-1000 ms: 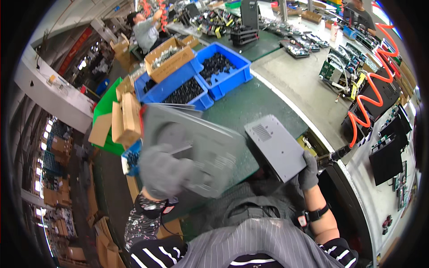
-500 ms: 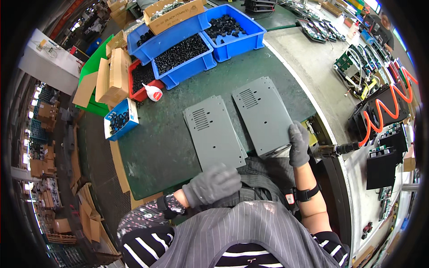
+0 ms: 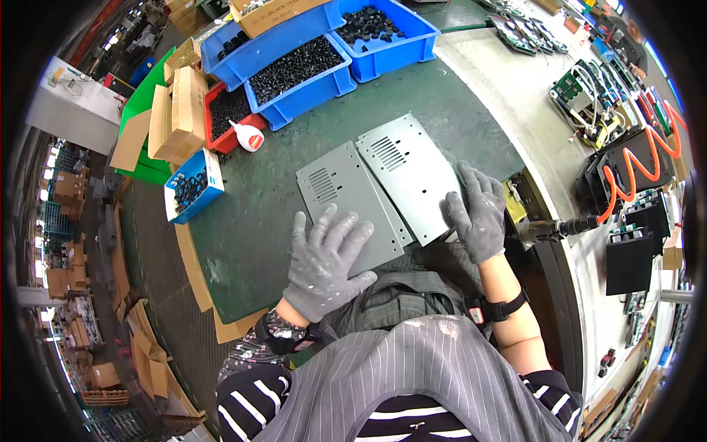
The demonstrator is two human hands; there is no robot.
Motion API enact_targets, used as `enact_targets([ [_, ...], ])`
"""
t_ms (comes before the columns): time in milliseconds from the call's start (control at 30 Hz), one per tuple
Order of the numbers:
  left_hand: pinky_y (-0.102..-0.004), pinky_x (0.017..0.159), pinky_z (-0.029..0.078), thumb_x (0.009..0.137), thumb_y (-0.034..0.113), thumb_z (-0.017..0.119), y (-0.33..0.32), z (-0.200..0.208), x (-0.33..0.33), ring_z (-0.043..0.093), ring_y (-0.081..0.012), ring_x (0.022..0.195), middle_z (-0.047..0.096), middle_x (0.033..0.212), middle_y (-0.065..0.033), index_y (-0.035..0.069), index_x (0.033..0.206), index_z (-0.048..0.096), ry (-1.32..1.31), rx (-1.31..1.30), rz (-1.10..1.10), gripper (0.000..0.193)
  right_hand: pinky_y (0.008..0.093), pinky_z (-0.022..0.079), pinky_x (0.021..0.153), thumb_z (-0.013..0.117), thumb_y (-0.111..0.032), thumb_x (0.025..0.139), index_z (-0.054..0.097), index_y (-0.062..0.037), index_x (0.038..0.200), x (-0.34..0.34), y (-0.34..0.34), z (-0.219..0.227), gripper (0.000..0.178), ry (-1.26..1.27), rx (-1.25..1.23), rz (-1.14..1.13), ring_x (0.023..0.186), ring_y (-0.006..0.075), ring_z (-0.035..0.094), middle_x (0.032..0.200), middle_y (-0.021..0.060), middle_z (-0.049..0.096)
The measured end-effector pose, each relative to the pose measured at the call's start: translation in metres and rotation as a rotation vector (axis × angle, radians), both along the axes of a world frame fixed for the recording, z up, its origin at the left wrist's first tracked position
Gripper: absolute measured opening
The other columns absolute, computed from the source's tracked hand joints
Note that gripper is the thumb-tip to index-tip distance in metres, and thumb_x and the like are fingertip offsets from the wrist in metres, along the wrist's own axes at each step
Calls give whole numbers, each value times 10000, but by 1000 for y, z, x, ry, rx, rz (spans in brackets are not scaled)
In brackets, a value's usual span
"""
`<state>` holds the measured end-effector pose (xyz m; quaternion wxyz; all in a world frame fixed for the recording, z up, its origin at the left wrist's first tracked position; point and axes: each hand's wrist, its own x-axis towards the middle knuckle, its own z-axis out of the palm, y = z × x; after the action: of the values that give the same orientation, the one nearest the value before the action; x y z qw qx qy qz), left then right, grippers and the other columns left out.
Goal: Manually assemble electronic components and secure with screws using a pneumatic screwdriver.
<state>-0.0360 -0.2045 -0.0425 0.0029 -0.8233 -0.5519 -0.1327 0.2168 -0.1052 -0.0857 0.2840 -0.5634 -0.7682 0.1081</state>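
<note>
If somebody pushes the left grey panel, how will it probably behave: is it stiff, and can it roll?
The panel is probably stiff, because its wide face shows no sag. It lies flat, so it would likely slide, not roll. Its thin edge suggests it is fairly light.

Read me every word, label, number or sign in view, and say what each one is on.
I don't copy out print, but here is where it shows.
Cardboard box at the top edge: dark print, partly cut off and blurred.
Small blue-and-white box: dark marks on its white rim.
White bottle: red label, too small to read.
Left grey plate, right grey plate: no lettering visible.
</note>
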Motion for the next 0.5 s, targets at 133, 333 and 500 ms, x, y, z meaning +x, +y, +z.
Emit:
enact_targets([
  [133, -574, 1050, 252, 677, 302, 692, -8, -24, 5, 328, -386, 1284, 424, 1343, -115, 181, 1283, 512, 151, -142, 113, 643, 472, 299, 1004, 646, -605, 675, 473, -75, 1311, 0, -7, 17, 845, -220, -19, 235, 1190, 380, 418, 1296, 198, 476],
  [333, -469, 958, 413, 610, 93, 600, -13, -18, 4, 381, -371, 1248, 498, 1253, -113, 144, 1193, 575, -3, -70, 116, 586, 484, 339, 1006, 785, -350, 602, 451, -190, 1340, -10, -13, 24, 826, -298, -113, 295, 1175, 443, 408, 1345, 234, 405],
  [500, -407, 892, 435, 590, 51, 605, -25, 6, -8, 476, -286, 1056, 558, 1092, -49, 127, 1024, 650, -106, 138, 166, 443, 430, 437, 938, 712, -131, 620, 471, -146, 1309, -5, -15, 15, 731, -174, -39, 225, 1114, 375, 471, 1259, 187, 472],
])
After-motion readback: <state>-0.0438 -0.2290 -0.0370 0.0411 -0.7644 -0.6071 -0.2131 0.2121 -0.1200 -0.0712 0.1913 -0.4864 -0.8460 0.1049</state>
